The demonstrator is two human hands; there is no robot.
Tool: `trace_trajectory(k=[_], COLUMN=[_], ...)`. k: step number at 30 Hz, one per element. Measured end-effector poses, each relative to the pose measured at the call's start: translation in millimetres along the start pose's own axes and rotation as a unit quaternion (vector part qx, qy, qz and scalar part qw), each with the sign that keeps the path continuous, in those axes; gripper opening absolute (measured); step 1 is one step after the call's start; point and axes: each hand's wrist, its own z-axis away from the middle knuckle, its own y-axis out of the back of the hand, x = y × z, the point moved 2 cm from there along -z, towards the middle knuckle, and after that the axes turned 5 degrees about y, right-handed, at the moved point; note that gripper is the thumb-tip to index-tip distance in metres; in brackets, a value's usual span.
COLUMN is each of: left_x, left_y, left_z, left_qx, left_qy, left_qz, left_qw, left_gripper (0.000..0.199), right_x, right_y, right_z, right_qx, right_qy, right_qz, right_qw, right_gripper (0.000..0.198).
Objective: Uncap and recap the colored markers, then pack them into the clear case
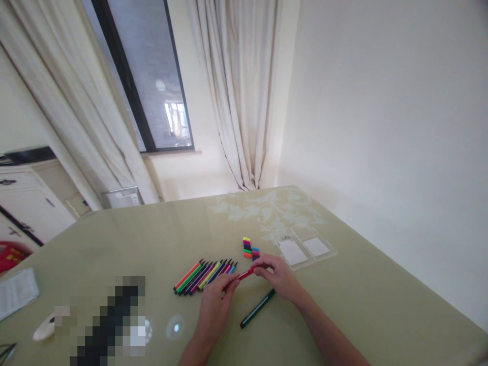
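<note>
A red marker (246,274) is held level above the table between both hands. My left hand (219,295) pinches its left end, and my right hand (276,277) grips the right end, where the fingers partly hide it. Below my right hand lies a dark green marker (257,308), slanted on the tabletop. To the left, a row of uncapped markers (200,277) in several colours lies side by side, tips pointing away; my left hand covers part of it. Just beyond my right fingers sit small coloured caps (247,248) in two short columns.
An opened clear plastic case (301,248) with white cards rests on the table (152,239) at right. A white mouse-shaped object (44,328) and a folded paper or cloth (19,292) lie at left. A pixelated dark shape covers the lower left. The wall borders the right edge.
</note>
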Motion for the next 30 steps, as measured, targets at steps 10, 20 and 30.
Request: trace_trajectory(k=[10,20,30], left_x=[17.0,3.8,-57.4], left_y=[-27.7,-6.7,84.1], left_z=[15.6,0.8,-14.0], left_qx=[-0.094,-0.056,0.090], left_qy=[-0.016,0.014,0.176], left_qz=[-0.130,-0.130,-0.348], left_qw=[0.987,0.990,0.916], left_gripper=[0.016,0.026,0.032], right_x=[10.1,16.6,16.8], right_y=[6.9,-24.9,-20.7], right_z=[-5.6,-37.7,-10.3], right_qx=[-0.026,-0.042,-0.027], right_qy=[0.029,0.022,0.022], right_qz=[0.183,0.411,0.422], right_qw=[0.982,0.910,0.906], right_gripper=[0.013,0.014,0.013])
